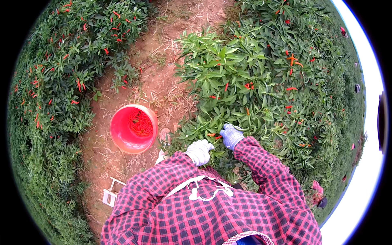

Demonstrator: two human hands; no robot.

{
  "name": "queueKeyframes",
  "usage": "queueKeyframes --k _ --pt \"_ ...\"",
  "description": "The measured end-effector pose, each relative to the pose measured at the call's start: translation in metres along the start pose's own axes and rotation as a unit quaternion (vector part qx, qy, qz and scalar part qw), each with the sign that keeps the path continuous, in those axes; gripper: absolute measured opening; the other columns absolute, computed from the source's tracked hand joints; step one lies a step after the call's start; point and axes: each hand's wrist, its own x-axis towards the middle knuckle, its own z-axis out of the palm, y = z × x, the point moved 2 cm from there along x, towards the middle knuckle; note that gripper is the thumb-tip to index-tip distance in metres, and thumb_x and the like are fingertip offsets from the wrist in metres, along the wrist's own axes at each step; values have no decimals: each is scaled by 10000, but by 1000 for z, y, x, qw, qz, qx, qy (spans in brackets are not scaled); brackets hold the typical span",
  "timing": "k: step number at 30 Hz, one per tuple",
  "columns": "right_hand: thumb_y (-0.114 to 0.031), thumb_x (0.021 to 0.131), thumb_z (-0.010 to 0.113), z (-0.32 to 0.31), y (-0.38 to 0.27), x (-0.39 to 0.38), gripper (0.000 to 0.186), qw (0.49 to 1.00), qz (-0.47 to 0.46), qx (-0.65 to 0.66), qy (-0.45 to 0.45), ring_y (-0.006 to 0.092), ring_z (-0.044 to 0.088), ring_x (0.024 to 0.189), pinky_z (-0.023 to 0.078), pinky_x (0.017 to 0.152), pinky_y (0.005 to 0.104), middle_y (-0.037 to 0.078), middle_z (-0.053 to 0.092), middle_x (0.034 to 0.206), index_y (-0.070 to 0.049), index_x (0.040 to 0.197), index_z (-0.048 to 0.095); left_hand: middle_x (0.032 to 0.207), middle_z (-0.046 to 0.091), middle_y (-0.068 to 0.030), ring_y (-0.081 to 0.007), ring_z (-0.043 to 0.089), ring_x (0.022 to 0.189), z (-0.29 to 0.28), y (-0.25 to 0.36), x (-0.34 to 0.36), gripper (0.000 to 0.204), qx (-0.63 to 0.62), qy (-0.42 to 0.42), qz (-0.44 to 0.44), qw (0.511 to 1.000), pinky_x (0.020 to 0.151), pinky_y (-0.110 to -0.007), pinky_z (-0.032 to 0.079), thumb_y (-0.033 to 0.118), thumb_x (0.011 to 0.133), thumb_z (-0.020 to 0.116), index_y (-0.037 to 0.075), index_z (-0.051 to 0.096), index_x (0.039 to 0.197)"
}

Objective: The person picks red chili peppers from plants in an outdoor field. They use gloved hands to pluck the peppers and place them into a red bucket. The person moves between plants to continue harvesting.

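Note:
My left hand [199, 152], in a whitish glove, is at the near edge of a chilli pepper plant [222, 77] with its fingers curled closed. Whatever is inside that grip is hidden. Just to the right, among the leaves, my right hand [231, 136] in a bluish glove has its fingers bent together. Leaves and the glove keep me from seeing what it holds. An orange-red chilli pepper [211, 134] hangs between the two hands, close to the right fingertips. On the soil to the left stands a red bucket [118, 136] with a heap of red chilli peppers [141, 123] inside.
A small white stool-like frame [109, 197] sits on the dirt path [157, 53] behind the bucket. Another row of chilli plants [57, 77] borders the path's left side. Dense plants with red chillies fill the right. A person in pink [317, 188] is among the plants at lower right.

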Motion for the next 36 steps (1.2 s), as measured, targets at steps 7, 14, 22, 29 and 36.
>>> queueKeyframes --k 7,14,22,29,36 --pt "-177 783 523 -7 6 11 217 968 222 118 -10 280 576 935 464 765 389 129 594 985 -79 967 582 1042 549 -112 -287 521 1004 -4 1 -3 355 -28 -19 -17 999 870 -370 409 116 732 505 181 589 1071" --pt "-149 721 627 -14 17 -6 232 961 194 198 -7 234 609 821 480 708 356 123 625 884 -36 923 616 1028 553 -113 -289 512 1013 -2 -2 -1 354 -38 -43 -26 998 874 -376 409 132 710 531 190 593 1053" --pt "-43 716 645 -10 69 -27 146 607 87 785 -82 75 531 557 420 480 184 25 602 735 -31 855 601 998 562 -116 -287 527 977 -5 -1 3 331 -40 -13 -8 999 853 -373 423 127 699 532 176 605 1019" --pt "-13 731 614 -33 29 -26 53 616 -52 786 22 128 588 643 466 521 235 126 597 953 -26 744 564 998 563 -110 -281 526 980 -6 -3 3 330 -40 -14 -26 999 860 -374 416 129 699 531 180 607 1016" --pt "-183 818 480 -31 -17 9 227 997 -13 52 -51 333 608 764 464 648 418 162 616 789 -98 1028 485 986 561 -98 -276 524 980 -4 -4 0 317 -36 -4 -31 999 856 -378 416 129 703 537 179 603 1009"
